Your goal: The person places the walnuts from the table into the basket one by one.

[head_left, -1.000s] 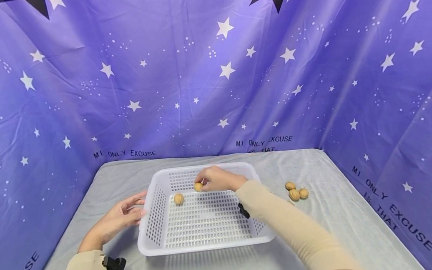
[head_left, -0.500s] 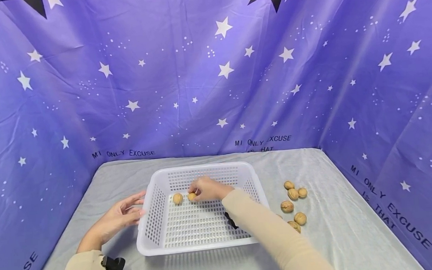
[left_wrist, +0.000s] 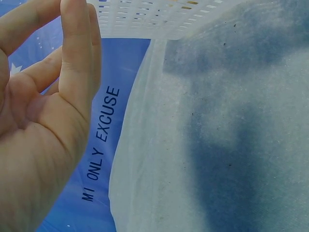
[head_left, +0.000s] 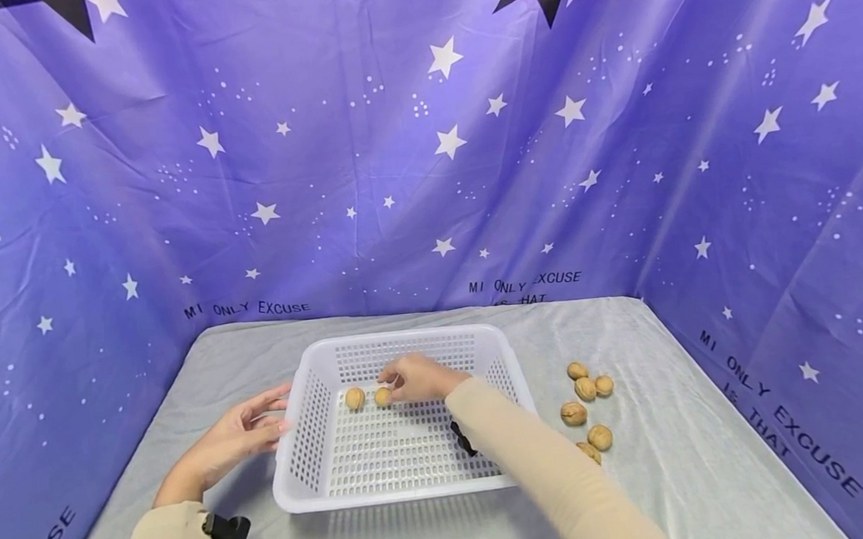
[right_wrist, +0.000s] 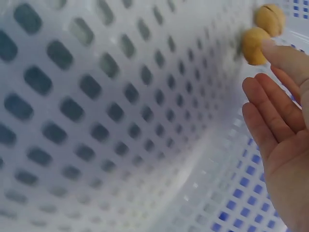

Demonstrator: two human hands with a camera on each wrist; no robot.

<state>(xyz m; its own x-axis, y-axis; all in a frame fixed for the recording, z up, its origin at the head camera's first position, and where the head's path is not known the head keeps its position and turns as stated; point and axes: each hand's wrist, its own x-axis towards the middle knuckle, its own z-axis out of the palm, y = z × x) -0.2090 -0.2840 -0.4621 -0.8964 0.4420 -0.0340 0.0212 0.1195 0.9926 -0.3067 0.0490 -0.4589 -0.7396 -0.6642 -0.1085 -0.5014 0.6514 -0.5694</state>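
A white perforated plastic basket (head_left: 410, 498) stands on the table, with two walnuts lying side by side on its floor. My right hand (head_left: 426, 378) reaches into it beside the nearer walnut (head_left: 383, 397); the index finger is lifted off that nut and the thumb tip is close to or touching it. In the right wrist view the thumb overlaps this walnut (right_wrist: 254, 47), and the other fingers are fairly straight. The second walnut (head_left: 354, 398) sits just left of it. My left hand (head_left: 236, 433) rests its relaxed fingertips against the basket's left rim.
Several loose walnuts (head_left: 585, 389) lie on the grey cloth-covered table (head_left: 685, 452) right of the basket; my right sleeve (head_left: 550, 462) partly covers that side. A purple star-printed curtain (head_left: 363, 157) encloses the table at the back and sides.
My right hand moved left and down inside the basket with a walnut, set it beside the other one, and loosened its fingers. The left hand stayed at the rim.
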